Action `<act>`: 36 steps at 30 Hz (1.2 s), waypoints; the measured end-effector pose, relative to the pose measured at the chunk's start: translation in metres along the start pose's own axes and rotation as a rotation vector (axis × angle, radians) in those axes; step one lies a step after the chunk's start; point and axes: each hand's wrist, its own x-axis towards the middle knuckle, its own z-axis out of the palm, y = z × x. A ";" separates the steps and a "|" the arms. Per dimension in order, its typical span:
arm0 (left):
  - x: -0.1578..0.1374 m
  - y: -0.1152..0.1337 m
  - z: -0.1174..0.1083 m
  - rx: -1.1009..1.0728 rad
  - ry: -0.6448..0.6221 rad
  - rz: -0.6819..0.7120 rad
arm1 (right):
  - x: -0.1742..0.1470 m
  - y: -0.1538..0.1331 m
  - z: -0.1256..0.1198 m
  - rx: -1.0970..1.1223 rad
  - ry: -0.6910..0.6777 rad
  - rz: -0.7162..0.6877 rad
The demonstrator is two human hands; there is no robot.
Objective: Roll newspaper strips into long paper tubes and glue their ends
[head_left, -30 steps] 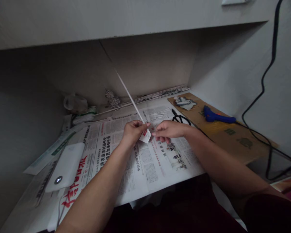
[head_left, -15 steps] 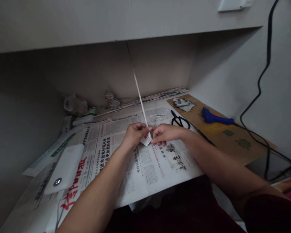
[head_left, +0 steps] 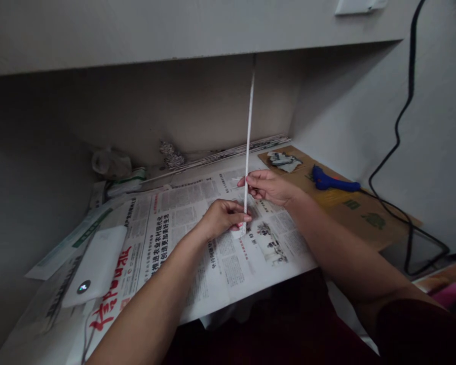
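Observation:
A long, thin white paper stick [head_left: 249,116] stands nearly upright above the newspaper [head_left: 197,208]. My left hand [head_left: 225,218] pinches it close to its lower end between thumb and fingers. A small white folded paper piece [head_left: 239,231] shows just under those fingers; how it joins the stick I cannot make out. Higher up, my right hand [head_left: 268,186] has its thumb and fingers closed on the same stick.
A blue glue gun [head_left: 334,180] with a black cord lies on cardboard [head_left: 349,213] at the right, near crumpled paper [head_left: 284,161]. More paper sticks [head_left: 228,158] lie along the back. A white power bank [head_left: 97,263] is at the left. A shelf [head_left: 175,30] overhangs the table.
My right hand has moved up the stick from its bottom end. The stick has swung from leaning left to nearly upright, and my left hand has shifted slightly right and down.

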 end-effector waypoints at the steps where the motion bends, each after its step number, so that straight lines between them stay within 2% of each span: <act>1: 0.000 -0.001 0.000 0.011 0.004 0.001 | 0.001 0.001 0.000 -0.004 0.019 -0.013; 9: 0.005 -0.012 -0.009 0.216 0.063 0.099 | 0.009 0.008 0.003 -0.122 0.219 -0.125; 14: 0.006 -0.011 -0.018 0.329 0.142 0.144 | 0.010 0.009 0.003 -0.156 0.249 -0.177; 21: 0.005 -0.006 -0.053 0.283 0.258 0.036 | 0.017 0.019 0.003 -0.067 0.301 -0.203; 23: 0.002 -0.003 -0.066 0.241 0.297 0.029 | 0.018 0.020 0.003 -0.044 0.281 -0.203; 28: -0.013 -0.002 -0.094 -0.027 0.394 -0.006 | 0.018 0.020 0.003 0.023 0.220 -0.200; 31: -0.023 -0.004 -0.107 -0.142 0.496 -0.019 | 0.017 0.019 0.003 0.031 0.222 -0.218; 36: -0.032 -0.011 -0.125 -0.399 0.564 0.068 | 0.013 0.019 0.018 -0.134 0.230 -0.240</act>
